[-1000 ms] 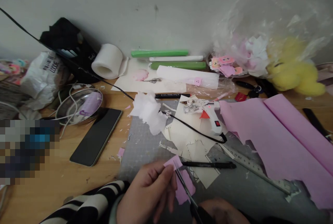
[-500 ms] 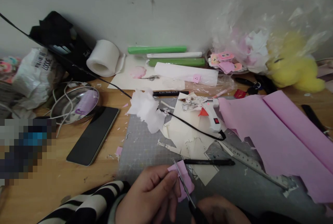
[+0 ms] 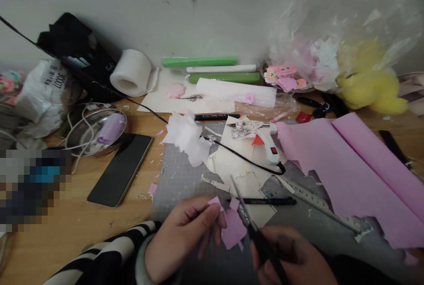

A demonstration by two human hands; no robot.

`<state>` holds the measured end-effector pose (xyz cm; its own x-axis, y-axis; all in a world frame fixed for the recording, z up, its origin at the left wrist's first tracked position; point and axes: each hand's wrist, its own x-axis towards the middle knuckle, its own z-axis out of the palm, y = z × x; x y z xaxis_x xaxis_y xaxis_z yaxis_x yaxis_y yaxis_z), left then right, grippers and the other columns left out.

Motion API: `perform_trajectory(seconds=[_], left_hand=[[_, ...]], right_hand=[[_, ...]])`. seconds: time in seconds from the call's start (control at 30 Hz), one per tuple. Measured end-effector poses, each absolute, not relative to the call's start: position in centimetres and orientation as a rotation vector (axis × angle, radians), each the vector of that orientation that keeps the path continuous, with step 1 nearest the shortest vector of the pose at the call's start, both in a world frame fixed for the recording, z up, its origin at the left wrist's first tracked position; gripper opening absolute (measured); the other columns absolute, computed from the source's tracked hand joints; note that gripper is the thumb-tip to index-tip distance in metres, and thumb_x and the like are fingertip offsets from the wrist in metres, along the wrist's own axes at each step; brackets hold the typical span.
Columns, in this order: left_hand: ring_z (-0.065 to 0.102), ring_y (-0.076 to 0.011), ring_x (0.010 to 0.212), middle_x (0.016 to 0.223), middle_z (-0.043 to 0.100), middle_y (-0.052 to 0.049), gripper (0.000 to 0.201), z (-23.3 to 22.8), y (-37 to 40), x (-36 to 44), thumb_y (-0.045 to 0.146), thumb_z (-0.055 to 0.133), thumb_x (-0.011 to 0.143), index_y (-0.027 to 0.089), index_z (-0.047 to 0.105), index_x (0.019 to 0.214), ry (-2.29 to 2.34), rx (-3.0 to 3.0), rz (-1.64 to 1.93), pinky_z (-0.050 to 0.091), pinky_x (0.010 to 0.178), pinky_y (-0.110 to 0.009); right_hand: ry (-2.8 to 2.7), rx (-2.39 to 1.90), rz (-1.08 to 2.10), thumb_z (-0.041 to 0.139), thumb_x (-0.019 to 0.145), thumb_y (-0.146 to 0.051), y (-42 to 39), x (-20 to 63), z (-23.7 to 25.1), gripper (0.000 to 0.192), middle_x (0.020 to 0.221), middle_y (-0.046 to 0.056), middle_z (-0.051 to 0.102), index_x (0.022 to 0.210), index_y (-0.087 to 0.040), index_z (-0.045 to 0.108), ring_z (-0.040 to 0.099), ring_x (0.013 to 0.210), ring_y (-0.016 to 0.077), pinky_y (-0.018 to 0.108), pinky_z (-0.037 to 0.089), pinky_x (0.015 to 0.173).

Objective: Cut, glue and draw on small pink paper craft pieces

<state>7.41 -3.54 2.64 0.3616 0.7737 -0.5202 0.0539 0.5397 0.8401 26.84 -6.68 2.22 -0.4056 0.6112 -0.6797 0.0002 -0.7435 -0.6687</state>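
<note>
My left hand (image 3: pixel 190 236) pinches a small pink felt-like piece (image 3: pixel 215 202) between thumb and forefinger. Just right of those fingertips is a larger pink piece (image 3: pixel 234 230) with an uneven outline, and a small pink square (image 3: pixel 234 204) shows at its upper edge. Whether these parts are joined I cannot tell. Black-handled scissors (image 3: pixel 245 208) are in my right hand (image 3: pixel 294 254), their blades pointing up and away beside the pink pieces. Beyond the hands, a black pen (image 3: pixel 270 201) lies across cream paper patterns (image 3: pixel 247 183) on a grey cutting mat (image 3: pixel 179 188).
A white glue gun (image 3: pixel 270 144) with a black cord rests on the papers. To the right lie a ruler (image 3: pixel 323 205) and a large pink sheet (image 3: pixel 338 179). A phone (image 3: pixel 121 170), a metal bowl (image 3: pixel 77 133) and a white roll (image 3: pixel 130 73) stand left; green rolls (image 3: pixel 198 61) lie along the wall.
The scissors have moved right and up, off the pink piece they lay across, and my right hand has come further into view. The pink material now shows as separate-looking parts.
</note>
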Motion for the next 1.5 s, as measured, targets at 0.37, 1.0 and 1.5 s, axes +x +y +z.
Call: perform_trajectory(seconds=[0.37,1.0,1.5], left_hand=[[0.035,-0.0084,0.053,0.058,0.041,0.006,0.015,2.0,-3.9,5.3,0.029,0.06,0.073,0.018,0.05,0.071,1.222,1.14,0.607,0.031,0.047,-0.019],[0.036,-0.0066,0.044,0.054,0.045,0.007,0.024,0.6,-5.0,5.2,0.037,0.061,0.07,0.018,0.048,0.065,1.23,1.013,0.555,0.029,0.041,-0.018],[0.043,-0.0126,0.061,0.064,0.048,0.003,0.017,0.9,-7.9,6.1,0.034,0.044,0.084,0.02,0.044,0.074,1.316,1.082,0.571,0.034,0.058,-0.024]], right_hand=[[-2.351,-1.648,0.278,0.055,0.078,-0.039,-8.2,34.4,0.7,0.024,0.069,0.0,0.071,0.094,-0.021,0.056,0.067,0.054,0.0162,0.023,0.053,0.047],[-2.392,-1.685,-0.048,0.032,0.086,-0.023,-5.2,31.8,2.9,0.028,0.084,0.006,0.068,0.087,-0.018,0.06,0.067,0.067,0.0194,0.033,0.054,0.052],[-2.401,-1.459,0.302,0.047,0.082,-0.017,-3.8,27.9,-0.8,0.012,0.078,0.005,0.061,0.081,-0.017,0.059,0.056,0.071,0.0194,0.033,0.042,0.063]])
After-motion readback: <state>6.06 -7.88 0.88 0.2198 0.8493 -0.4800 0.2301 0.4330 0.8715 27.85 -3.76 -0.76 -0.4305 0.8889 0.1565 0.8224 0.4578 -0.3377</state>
